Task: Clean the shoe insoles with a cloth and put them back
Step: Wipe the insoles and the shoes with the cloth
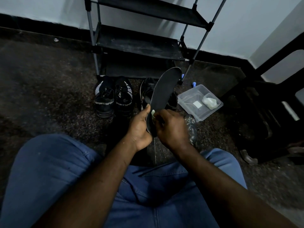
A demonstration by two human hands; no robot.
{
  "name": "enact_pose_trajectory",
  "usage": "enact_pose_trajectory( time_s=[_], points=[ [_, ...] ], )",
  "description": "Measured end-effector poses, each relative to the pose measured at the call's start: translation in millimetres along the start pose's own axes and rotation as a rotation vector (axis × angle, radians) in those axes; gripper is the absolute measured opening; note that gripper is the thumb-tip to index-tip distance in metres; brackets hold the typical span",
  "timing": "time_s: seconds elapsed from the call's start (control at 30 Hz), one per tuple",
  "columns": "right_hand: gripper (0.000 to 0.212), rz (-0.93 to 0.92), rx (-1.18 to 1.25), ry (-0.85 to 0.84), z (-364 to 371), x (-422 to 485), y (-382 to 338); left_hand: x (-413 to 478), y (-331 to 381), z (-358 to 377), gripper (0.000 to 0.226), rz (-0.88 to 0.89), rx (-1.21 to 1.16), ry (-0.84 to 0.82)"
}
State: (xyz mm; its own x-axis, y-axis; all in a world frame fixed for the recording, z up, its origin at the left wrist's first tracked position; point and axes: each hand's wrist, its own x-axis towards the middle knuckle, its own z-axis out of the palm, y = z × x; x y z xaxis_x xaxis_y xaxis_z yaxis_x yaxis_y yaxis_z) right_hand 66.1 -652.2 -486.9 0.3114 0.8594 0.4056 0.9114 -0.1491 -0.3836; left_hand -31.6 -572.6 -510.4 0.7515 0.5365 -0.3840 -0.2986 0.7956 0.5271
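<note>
Wiping heel end | left grip point(139, 127) clasps insole point(166, 86) raised at frame centre, steadying it for rubbing; right grip point(171, 127) pinches cloth point(153, 113) against it | shoes point(113, 96) wait centre-left, likely for refitting

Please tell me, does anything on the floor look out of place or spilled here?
Nothing looks spilled or damaged. Two small things look stray: a pale scrap lies alone on the floor near the wall, and a crumpled clear wrapper lies on the floor beside the plastic container.
</note>
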Motion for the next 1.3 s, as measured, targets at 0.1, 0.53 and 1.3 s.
enact_pose_trajectory(
  time_s=[0.1, 0.53, 1.3],
  points=[
    [0.012, 0.018, -0.096, -0.002, -7, 8, 10, 3, -2, -2, 0.051, -0.024, -0.009, -0.014],
    [0.019, 0.046, -0.234, 0.000, -11, 17, 16, 10, -5, 2, 0.053, 0.039, -0.035, 0.088],
    [0.024, -0.096, -0.237, -0.133, -3, -5, -10, 6, -5, -2, 0.047, 0.077, -0.033, 0.219]
  ],
)
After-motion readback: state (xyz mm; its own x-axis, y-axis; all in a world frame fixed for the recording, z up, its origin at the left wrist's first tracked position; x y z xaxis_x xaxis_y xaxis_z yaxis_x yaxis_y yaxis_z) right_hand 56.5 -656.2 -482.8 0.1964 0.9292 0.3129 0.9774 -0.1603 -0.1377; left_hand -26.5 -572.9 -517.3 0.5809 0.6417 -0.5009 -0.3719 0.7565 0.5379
